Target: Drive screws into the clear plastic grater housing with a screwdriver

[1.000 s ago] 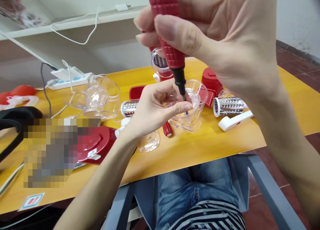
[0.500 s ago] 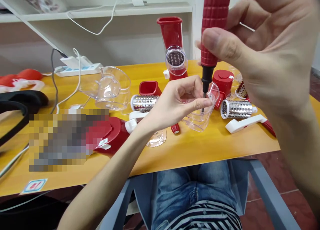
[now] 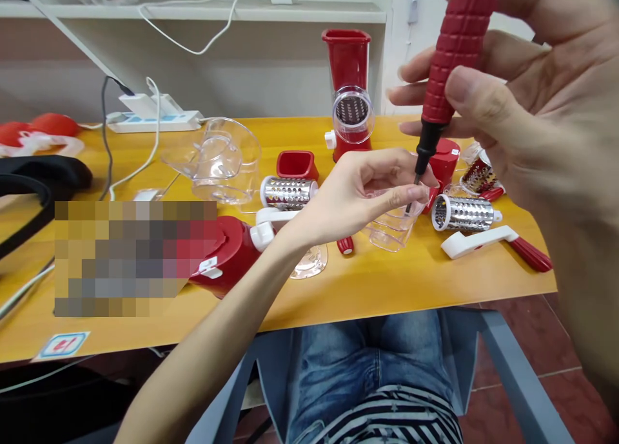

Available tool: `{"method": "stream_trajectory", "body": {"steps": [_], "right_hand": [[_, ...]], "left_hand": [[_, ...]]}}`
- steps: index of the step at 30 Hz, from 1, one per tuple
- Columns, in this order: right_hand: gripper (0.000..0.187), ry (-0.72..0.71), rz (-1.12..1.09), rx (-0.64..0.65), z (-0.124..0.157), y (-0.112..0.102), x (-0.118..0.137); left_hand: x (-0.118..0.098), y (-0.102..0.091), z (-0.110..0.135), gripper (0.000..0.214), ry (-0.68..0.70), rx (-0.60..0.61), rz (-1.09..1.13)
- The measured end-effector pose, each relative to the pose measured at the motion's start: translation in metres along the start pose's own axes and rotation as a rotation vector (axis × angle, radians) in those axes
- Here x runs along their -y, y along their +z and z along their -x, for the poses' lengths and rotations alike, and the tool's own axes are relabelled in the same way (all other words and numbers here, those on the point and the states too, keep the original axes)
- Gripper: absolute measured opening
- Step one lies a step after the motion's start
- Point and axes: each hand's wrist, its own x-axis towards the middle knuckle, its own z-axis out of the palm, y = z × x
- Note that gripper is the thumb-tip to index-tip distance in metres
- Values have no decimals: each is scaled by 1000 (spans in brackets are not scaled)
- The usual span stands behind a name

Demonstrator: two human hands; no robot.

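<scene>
One screwdriver (image 3: 452,51) in right hand (image 3: 532,109), cup (image 3: 391,228) pinched in left hand (image 3: 358,196)

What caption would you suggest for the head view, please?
Right hand points a screwdriver at a clear cup held by the left hand at a yellow table.

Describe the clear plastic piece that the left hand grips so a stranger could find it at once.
On the yellow wooden table, look right of centre, where the left hand pinches a small clear plastic housing by its rim. A red-handled screwdriver in the right hand points its tip into it. The larger clear plastic hopper lies untouched farther left.
</scene>
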Motion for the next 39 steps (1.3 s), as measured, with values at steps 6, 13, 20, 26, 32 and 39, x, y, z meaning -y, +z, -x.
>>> {"method": "stream_trajectory", "body": {"steps": [6, 13, 20, 26, 32, 39], "right_hand": [[32, -31, 42, 107, 2, -2, 9], [30, 30, 113, -154, 4, 15, 9], [28, 104, -31, -46, 8, 10, -1], [49, -63, 195, -54, 7, 13, 0], [41, 25, -153, -122, 2, 0, -10], [49, 35, -61, -56, 9, 3, -8]], "left_hand": [[4, 3, -3, 28, 29, -35, 11], [5, 5, -3, 38, 55, -90, -43], [1, 3, -1, 38, 52, -43, -30], [10, 7, -5, 41, 85, -55, 48], [9, 2, -3, 38, 109, 28, 101], [12, 4, -4, 41, 115, -9, 88]]}}
